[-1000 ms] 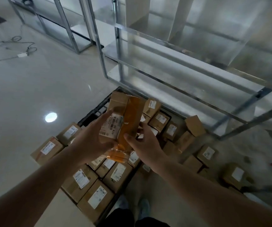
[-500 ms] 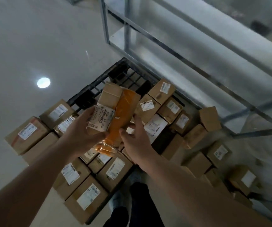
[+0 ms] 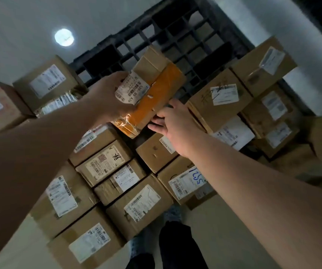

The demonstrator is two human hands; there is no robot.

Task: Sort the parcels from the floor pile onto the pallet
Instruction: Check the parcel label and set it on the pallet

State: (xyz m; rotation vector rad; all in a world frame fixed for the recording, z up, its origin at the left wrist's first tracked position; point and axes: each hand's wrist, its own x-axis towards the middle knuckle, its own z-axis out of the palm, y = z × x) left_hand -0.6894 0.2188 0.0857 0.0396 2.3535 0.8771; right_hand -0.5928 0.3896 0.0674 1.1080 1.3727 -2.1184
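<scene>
While the left hand point(image 3: 107, 98) grips it from the left side, fingers curled round the labelled face, a long parcel point(image 3: 152, 92) hangs in the air above the pallet point(image 3: 175, 35). The parcel is a slim rectangular carton of plain brown cardboard, its right face wrapped in glossy orange tape that wrinkles and shines at the near end. A white label point(image 3: 132, 88) with barcodes and printed characters sits on the brown face, partly under the fingers. Its long axis runs from the near end, low and toward the person, up and away to the far end, which points toward the bare far part of the pallet.

The right hand point(image 3: 172, 121) is spread and relaxed just beside the parcel's near right edge, fingers straight and pointing left; whether the fingertips touch the orange face cannot be told.

The pallet is black plastic with a grid of square openings, and it lies on a pale, glossy floor point(image 3: 20, 26) that mirrors a round lamp. Brown cardboard boxes point(image 3: 136, 206) with white shipping labels are packed side by side across its near half, their flat tops facing up; more boxes point(image 3: 220, 100) are stacked to the right, some marked with handwriting. At the bottom edge, dark trouser legs point(image 3: 177, 247) and a shoe stand on the floor just beside the nearest boxes.
</scene>
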